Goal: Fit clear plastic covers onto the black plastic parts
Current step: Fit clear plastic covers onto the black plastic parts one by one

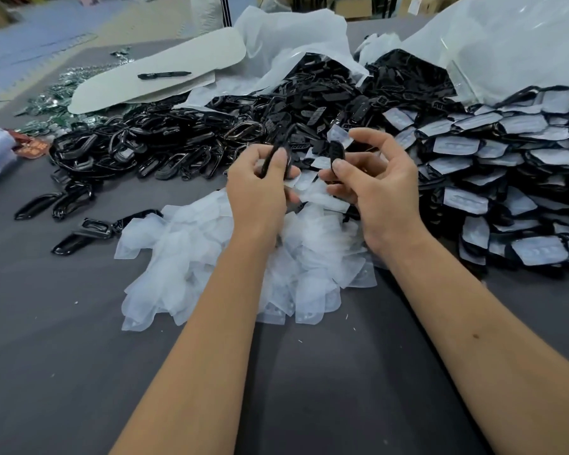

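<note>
Both forearms reach up from the bottom of the frame and meet near the centre, raised above the tabletop (63, 356). The left hand (260, 188) has its fingers curled round a narrow black plastic part (278, 144) that stands nearly upright out of the fist, thumb pressed along it. The right hand (375, 185) pinches a smaller black part (337, 152) between thumb and curled fingers, the index finger arched above it; whether a clear cover sits on it I cannot tell.

Directly under the hands lies a heap of clear plastic covers (237, 257). A long pile of bare black parts (165, 142) runs across the middle left, and covered parts (506, 178) are stacked along the right edge. White plastic bags (473, 44) fill the upper right. Bare grey tabletop lies at lower left and between the forearms.
</note>
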`<state>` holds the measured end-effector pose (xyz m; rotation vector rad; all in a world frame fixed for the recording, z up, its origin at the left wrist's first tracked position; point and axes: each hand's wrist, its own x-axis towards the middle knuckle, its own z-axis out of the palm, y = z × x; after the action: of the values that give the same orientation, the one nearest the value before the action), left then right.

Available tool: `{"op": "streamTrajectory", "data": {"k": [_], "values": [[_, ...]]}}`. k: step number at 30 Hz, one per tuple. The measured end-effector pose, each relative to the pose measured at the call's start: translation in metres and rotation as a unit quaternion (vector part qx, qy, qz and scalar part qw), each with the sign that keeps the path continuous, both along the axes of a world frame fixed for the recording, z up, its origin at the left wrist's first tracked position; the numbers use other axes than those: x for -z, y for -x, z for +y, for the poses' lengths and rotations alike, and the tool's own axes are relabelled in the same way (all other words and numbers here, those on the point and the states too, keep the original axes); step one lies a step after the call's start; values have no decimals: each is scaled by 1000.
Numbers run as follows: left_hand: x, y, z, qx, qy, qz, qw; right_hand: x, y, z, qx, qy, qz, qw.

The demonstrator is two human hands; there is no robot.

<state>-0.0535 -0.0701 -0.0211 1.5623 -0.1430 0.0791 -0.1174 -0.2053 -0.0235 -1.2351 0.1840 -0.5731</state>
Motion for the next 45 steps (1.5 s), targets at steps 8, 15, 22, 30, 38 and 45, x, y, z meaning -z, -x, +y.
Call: {"op": "streamTrajectory", "data": {"k": [8, 15, 22, 30, 38, 45], "values": [[4, -2, -10, 97, 126, 92, 983, 7, -1, 1, -4, 100, -4, 995], [10, 1, -12, 50, 76, 60, 994, 13, -5, -1, 39, 103, 6, 994], [13, -6, -17, 54, 78, 99, 991, 19, -10, -3, 94, 160, 30, 982], [17, -7, -20, 64, 103, 88, 989, 16, -9, 0, 138, 230, 41, 963], [19, -6, -20, 81, 79, 57, 992, 9, -3, 10, 179, 367, 26, 912], [19, -4, -17, 90, 60, 32, 994, 7, -3, 8, 177, 378, 64, 907]]}}
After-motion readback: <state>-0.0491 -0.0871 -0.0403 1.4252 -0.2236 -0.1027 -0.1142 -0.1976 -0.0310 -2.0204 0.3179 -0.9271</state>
